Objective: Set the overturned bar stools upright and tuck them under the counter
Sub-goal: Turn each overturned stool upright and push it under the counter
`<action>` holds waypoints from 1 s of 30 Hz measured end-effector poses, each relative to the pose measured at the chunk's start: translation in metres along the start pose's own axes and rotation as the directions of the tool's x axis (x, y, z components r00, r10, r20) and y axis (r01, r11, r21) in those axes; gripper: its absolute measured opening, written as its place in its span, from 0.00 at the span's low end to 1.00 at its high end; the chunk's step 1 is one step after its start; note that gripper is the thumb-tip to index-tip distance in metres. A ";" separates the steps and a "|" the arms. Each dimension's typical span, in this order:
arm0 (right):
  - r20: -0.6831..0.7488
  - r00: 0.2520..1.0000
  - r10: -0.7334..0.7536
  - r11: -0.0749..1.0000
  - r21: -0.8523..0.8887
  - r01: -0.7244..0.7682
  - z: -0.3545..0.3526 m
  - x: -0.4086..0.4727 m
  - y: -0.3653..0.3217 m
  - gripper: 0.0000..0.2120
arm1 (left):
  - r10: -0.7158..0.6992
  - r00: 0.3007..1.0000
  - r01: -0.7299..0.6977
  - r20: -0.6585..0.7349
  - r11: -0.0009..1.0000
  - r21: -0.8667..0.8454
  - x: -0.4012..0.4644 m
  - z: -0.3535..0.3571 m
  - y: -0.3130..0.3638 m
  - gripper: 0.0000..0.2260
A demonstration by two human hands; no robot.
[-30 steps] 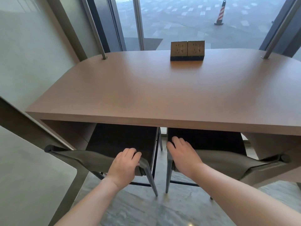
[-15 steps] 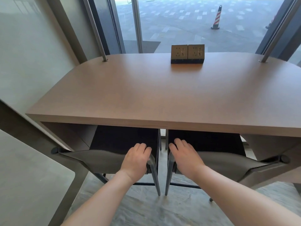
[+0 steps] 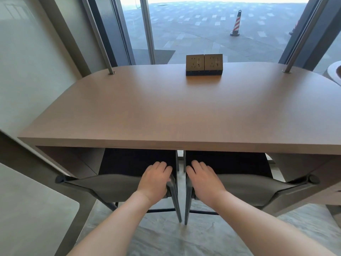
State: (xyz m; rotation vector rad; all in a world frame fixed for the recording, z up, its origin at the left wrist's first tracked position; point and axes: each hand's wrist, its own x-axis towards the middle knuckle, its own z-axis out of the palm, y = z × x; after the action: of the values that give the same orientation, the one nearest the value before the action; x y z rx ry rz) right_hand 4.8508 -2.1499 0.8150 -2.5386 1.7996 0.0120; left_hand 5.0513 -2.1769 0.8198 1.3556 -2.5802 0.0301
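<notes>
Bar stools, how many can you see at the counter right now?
2. The left stool and the right stool stand side by side, seats under the counter, one hand on each back. More outside the frame can't be ruled out.

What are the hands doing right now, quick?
Left hand: fingers curled over the backrest top of the left bar stool, gripping it.
Right hand: fingers fairly straight, resting on the backrest of the right bar stool, not clearly gripping.
</notes>
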 end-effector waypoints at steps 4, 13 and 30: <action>-0.010 1.000 -0.003 1.000 0.017 0.003 0.002 0.000 0.001 0.32 | 0.013 1.000 -0.014 0.010 1.000 0.010 0.000 -0.001 0.000 0.15; -0.019 1.000 0.002 0.999 0.032 -0.002 0.003 -0.001 0.001 0.32 | 0.049 0.999 -0.049 -0.019 0.999 0.012 -0.002 0.000 -0.005 0.15; 0.005 1.000 -0.024 0.998 0.053 0.023 -0.001 0.002 0.005 0.30 | 0.091 0.994 -0.092 -0.054 0.995 -0.022 -0.006 0.008 -0.014 0.15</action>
State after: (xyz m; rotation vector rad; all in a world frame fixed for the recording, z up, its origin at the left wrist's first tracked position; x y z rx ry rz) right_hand 4.8463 -2.1535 0.8161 -2.5208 1.7439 -0.0285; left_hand 5.0644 -2.1809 0.8093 1.2105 -2.5876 0.0486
